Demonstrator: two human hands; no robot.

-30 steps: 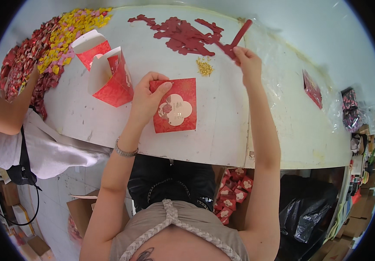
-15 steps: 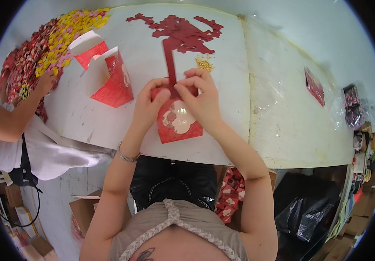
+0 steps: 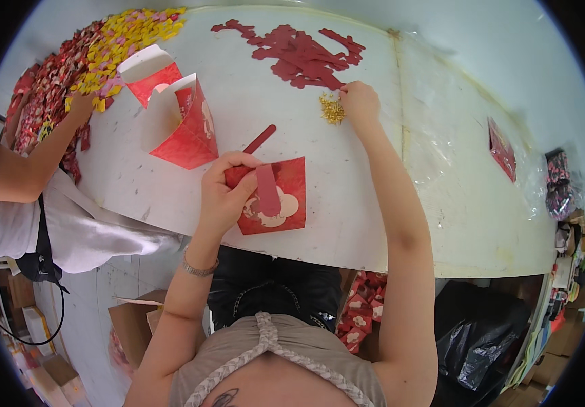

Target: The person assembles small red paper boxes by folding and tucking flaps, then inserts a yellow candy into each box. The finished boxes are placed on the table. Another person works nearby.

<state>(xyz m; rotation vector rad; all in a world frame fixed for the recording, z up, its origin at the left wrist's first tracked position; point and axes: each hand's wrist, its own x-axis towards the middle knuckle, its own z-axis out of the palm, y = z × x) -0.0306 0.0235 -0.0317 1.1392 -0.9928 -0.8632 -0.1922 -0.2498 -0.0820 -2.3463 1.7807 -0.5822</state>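
Observation:
My left hand (image 3: pixel 228 190) grips a flat-folded red carton (image 3: pixel 291 178) with a cream flower shape on its front. A dark red paper strip (image 3: pixel 267 193) lies over the carton's front under my left thumb, and another length of strip (image 3: pixel 260 139) sticks out beyond the fingers; whether they are one piece is hidden. Farther off, my right hand (image 3: pixel 360 105) is at the edge of a small heap of gold metal bits (image 3: pixel 332 108), its fingers curled together. What they hold, if anything, is hidden. Just beyond lies a pile of dark red strips (image 3: pixel 299 57).
Two opened red cartons stand left of my hand, one nearer (image 3: pixel 194 136) and one behind (image 3: pixel 150 74). A co-worker's arm (image 3: pixel 41 163) reaches into a heap of red and yellow packets (image 3: pixel 112 51). A red packet (image 3: pixel 502 149) and clear plastic film (image 3: pixel 431 142) lie at right.
My right hand has let go of the strip at the carton and moved away to the gold bits. My left hand stays on the carton; the strip now bends down over its front.

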